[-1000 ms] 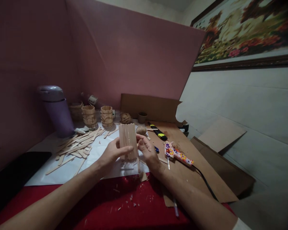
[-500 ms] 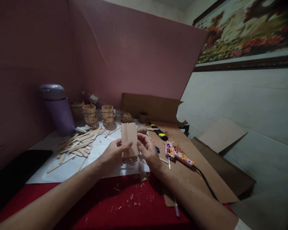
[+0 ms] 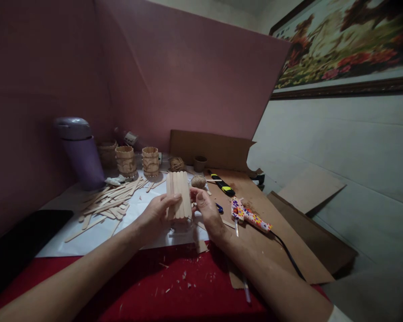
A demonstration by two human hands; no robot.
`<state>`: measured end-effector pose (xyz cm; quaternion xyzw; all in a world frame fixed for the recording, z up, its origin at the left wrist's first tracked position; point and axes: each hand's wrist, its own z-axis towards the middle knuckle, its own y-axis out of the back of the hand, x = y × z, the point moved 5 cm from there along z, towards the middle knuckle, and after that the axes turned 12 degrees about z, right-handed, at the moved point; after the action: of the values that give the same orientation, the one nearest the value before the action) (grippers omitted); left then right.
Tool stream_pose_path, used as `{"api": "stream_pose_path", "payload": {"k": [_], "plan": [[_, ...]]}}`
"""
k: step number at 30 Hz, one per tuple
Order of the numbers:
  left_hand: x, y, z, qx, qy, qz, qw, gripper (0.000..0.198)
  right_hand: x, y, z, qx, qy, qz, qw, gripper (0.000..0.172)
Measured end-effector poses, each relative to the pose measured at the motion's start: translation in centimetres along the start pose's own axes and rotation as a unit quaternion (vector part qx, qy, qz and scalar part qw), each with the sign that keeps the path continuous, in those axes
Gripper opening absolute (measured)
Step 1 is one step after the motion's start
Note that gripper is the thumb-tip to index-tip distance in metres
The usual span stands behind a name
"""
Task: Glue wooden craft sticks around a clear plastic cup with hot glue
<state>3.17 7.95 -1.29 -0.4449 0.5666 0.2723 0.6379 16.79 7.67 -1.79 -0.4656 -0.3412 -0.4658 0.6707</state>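
Several pale wooden craft sticks stand side by side as one upright piece (image 3: 181,190) above the white sheet. My left hand (image 3: 161,206) grips its left side, with the thumb across the front. At its right edge is my right hand (image 3: 203,205), fingers curled and closed behind the edge; what they hold, if anything, is hidden. Behind the piece lie a ball of twine (image 3: 198,181) and a second twine bundle (image 3: 177,163). A flowered glue gun (image 3: 250,217) rests on cardboard to the right of my right hand.
Loose sticks (image 3: 112,201) are piled at the left, near a purple bottle (image 3: 82,156). Stick-covered cups (image 3: 150,162) stand behind. A black and yellow cutter (image 3: 223,184) lies on the cardboard (image 3: 282,246). Scraps dot the red cloth (image 3: 147,286).
The stick piece has turned and shifted slightly left, showing more separate sticks. My right thumb has come off its front face.
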Motion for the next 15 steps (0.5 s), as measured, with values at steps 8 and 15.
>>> {"api": "stream_pose_path", "payload": {"k": [8, 15], "plan": [[-1.3, 0.8, -0.3, -0.115, -0.09, 0.179, 0.973, 0.057, 0.0, -0.1, 0.1, 0.019, -0.004, -0.006, 1.0, 0.063], [-1.8, 0.6, -0.7, -0.15, -0.172, 0.411, 0.883, 0.057, 1.1, -0.6, 0.2, 0.051, 0.027, -0.104, 0.993, 0.088]]}}
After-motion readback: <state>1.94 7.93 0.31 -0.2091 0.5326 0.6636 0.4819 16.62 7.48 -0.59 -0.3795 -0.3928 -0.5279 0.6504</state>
